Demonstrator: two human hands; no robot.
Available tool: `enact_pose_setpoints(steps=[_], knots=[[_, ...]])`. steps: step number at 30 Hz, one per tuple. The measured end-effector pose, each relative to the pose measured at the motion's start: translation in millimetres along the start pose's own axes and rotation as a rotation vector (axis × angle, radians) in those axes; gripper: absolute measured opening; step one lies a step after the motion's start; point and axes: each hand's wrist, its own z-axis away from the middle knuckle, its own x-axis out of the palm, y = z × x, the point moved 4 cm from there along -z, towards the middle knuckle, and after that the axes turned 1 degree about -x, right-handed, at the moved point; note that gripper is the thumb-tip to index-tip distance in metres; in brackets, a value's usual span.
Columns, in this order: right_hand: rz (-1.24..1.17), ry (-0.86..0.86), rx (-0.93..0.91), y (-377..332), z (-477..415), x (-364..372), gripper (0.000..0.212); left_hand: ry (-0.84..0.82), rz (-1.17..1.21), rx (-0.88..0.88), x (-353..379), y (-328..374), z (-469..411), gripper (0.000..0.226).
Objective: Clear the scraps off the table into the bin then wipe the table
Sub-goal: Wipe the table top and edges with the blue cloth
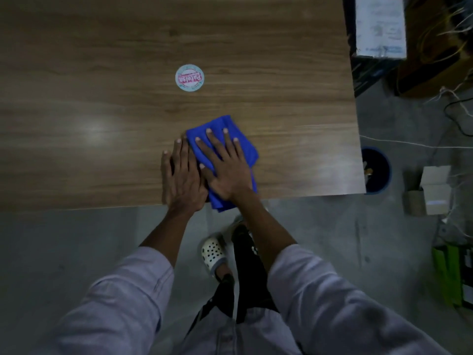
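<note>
A folded blue cloth (245,147) lies on the wooden table (102,73) close to its near edge. My right hand (225,170) presses flat on the cloth with its fingers spread and straight. My left hand (183,179) lies flat on the table right beside the cloth's left side, fingers straight, its thumb side tucked partly under my right hand. A round light-blue sticker or coaster (189,77) with red lettering sits on the table farther back. A dark round bin (377,170) with some scraps inside stands on the floor by the table's right near corner.
Cardboard boxes (427,190) and a green box (450,272) stand on the grey floor at the right, among loose wires. A white printed box (381,26) sits past the table's right edge at the back. My feet are below the table's near edge.
</note>
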Motion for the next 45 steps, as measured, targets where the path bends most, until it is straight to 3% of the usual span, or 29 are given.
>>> enact_pose_setpoints(steps=[2,5,9,11,12,14,16,18,19,21,24,26,28,30,33,35,38,40,41,43,45], knots=[[-0.039,0.004,-0.071,1.2,-2.4,-2.9,0.060,0.002,-0.020,-0.005,1.1,-1.4,-0.2,0.069],[0.002,0.027,-0.046,72.8,13.6,-26.2,0.059,0.025,0.090,-0.021,-2.4,-1.1,-1.7,0.066],[-0.055,0.239,0.445,191.3,34.9,-75.0,0.062,0.026,0.080,-0.026,-3.4,1.9,-2.6,0.066],[-0.087,0.340,0.679,195.4,25.6,-76.3,0.064,0.017,0.091,-0.045,-3.4,2.7,-3.8,0.067],[-0.072,0.368,0.690,178.6,15.6,-69.3,0.063,0.010,0.090,-0.058,-3.6,3.0,-4.5,0.068],[-0.038,0.331,0.460,125.1,-8.6,-46.7,0.061,-0.003,0.072,-0.077,-4.6,3.6,-10.4,0.071],[-0.061,0.151,0.088,72.6,-18.9,-22.0,0.059,-0.001,0.090,-0.092,-7.3,6.1,-24.6,0.071],[-0.121,0.025,-0.155,67.7,-22.2,-23.3,0.056,0.039,0.135,-0.117,-11.8,9.9,-48.3,0.064],[-0.166,0.013,-0.185,83.4,-25.8,-31.4,0.055,0.053,0.144,-0.122,-13.7,11.7,-62.1,0.061],[-0.203,0.073,-0.045,127.8,-31.9,-50.7,0.053,0.058,0.140,-0.103,-14.5,13.8,-87.7,0.061],[-0.265,0.335,0.444,192.7,-38.9,-83.6,0.055,0.033,0.119,-0.051,-14.2,15.2,-123.8,0.068],[-0.343,0.494,0.704,184.8,-52.1,-78.2,0.056,0.026,0.120,-0.036,-17.5,20.6,-153.3,0.074],[-0.276,0.480,0.631,138.3,-77.5,-57.8,0.057,0.027,0.128,-0.054,-22.1,29.5,-183.9,0.074],[-0.221,0.298,0.308,84.1,-91.8,-37.7,0.057,0.022,0.124,-0.080,-21.3,32.9,-199.9,0.072],[-0.110,0.135,-0.013,100.0,-98.0,-41.7,0.059,0.053,0.124,-0.088,-19.7,31.0,-202.0,0.067],[-0.031,0.182,0.072,151.7,-107.6,-58.6,0.059,0.071,0.162,-0.100,-22.8,29.7,-202.1,0.065],[-0.013,0.315,0.485,226.8,-136.4,-89.8,0.063,0.059,0.184,-0.120,-28.2,33.0,-205.8,0.066],[-0.008,0.370,0.701,232.9,-163.7,-95.9,0.069,0.055,0.169,-0.122,-28.5,34.3,-205.1,0.067],[-0.001,0.366,0.725,219.5,-179.4,-91.6,0.073,0.049,0.166,-0.122,-28.7,33.8,-205.3,0.067],[-0.012,0.309,0.552,171.8,-209.9,-72.2,0.074,0.032,0.180,-0.128,-29.6,32.1,-205.9,0.067],[-0.024,0.178,0.209,118.0,-222.2,-52.2,0.070,0.014,0.155,-0.119,-29.3,31.6,-206.3,0.066]])
